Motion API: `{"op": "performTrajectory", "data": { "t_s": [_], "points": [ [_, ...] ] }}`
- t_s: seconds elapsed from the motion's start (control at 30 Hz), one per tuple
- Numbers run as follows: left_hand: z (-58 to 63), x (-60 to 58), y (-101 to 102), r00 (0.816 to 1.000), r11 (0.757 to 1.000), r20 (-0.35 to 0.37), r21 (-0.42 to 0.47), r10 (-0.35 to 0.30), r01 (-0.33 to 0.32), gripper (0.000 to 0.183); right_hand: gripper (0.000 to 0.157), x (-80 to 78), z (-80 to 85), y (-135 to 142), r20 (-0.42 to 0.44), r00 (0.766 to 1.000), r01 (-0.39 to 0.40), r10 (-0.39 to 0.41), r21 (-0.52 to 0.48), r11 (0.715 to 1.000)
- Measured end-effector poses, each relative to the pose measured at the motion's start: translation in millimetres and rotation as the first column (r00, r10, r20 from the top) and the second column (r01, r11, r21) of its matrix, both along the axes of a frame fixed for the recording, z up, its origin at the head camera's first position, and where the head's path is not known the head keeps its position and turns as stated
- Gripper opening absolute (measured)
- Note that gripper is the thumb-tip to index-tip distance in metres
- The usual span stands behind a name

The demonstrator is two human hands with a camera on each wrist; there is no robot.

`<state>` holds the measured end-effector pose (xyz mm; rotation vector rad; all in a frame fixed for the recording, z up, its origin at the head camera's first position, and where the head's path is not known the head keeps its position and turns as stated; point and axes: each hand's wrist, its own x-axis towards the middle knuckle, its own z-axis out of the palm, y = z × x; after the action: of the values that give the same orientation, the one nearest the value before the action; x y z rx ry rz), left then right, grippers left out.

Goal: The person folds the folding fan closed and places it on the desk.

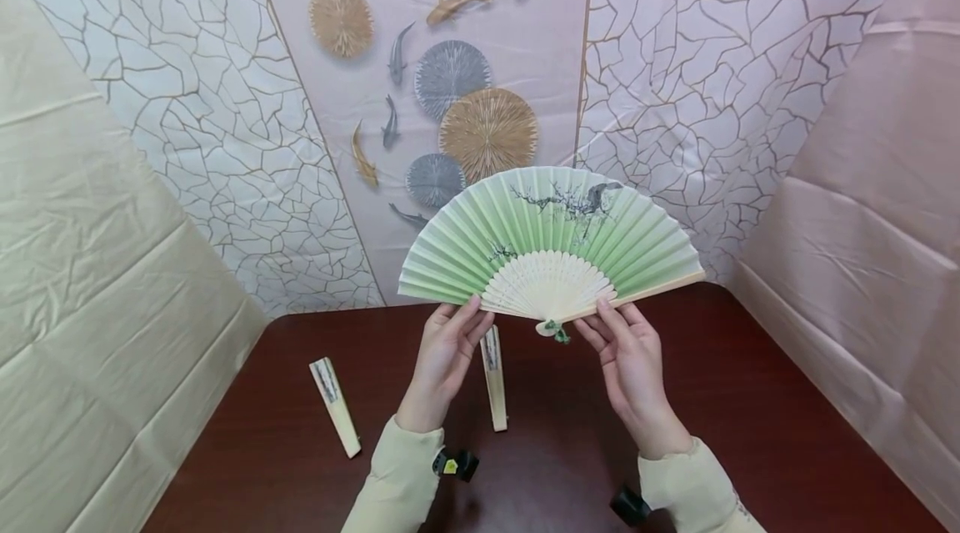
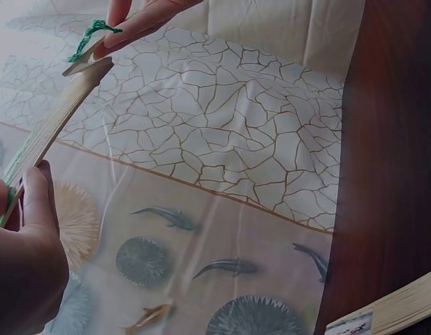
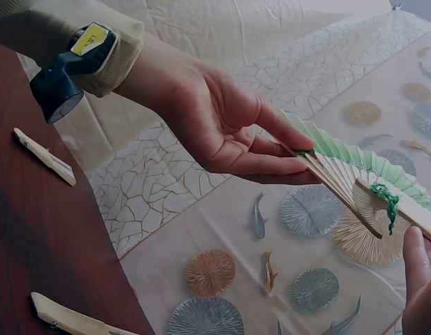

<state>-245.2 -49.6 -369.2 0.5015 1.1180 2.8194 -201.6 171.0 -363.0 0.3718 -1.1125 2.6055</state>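
A green folding fan [image 1: 551,233] with a dark branch print is spread wide above the table, its pale ribs meeting near a green cord [image 3: 385,199]. My left hand [image 1: 447,354] pinches the fan's left edge between thumb and fingers. On the other side my right hand [image 1: 630,362] pinches the right guard stick the same way. Below, a folded fan [image 1: 493,379] lies on the table just right of my left wrist. Another folded fan [image 1: 335,408] lies farther left, apart from both hands.
The dark red-brown table [image 1: 247,424] runs back to a patterned cloth [image 1: 465,32] with fish and round leaf prints. Plain beige cloth walls [image 1: 97,333] stand at both sides. A black wrist camera [image 1: 455,464] is strapped to the left sleeve.
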Motion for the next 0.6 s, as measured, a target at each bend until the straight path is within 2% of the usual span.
{"op": "performTrajectory", "data": {
  "t_s": [0.17,0.27,0.43,0.6],
  "points": [
    [-1.2,1.3,-2.2,0.999,0.999,-0.006,0.005,-0.048,0.048,0.024,0.024,-3.5,-2.9,0.7,-0.009,1.0,-0.013,0.013,0.007,1.0],
    [-1.8,0.7,-4.0,0.999,0.999,-0.012,-0.016,-0.048,0.048,0.024,0.019,-5.9,-4.1,0.1,-0.019,0.999,-0.028,0.028,0.02,0.999],
    [-5.1,0.1,-6.8,0.999,0.998,-0.019,-0.056,-0.036,0.034,0.024,0.028,-6.0,-8.2,-1.9,0.01,0.999,-0.031,0.03,0.077,0.997],
    [-8.4,0.4,-8.5,1.0,0.996,-0.012,-0.082,-0.02,0.019,0.025,0.035,-5.9,-11.5,-3.6,0.061,0.998,-0.006,-0.003,0.148,0.989]
  ]
}}
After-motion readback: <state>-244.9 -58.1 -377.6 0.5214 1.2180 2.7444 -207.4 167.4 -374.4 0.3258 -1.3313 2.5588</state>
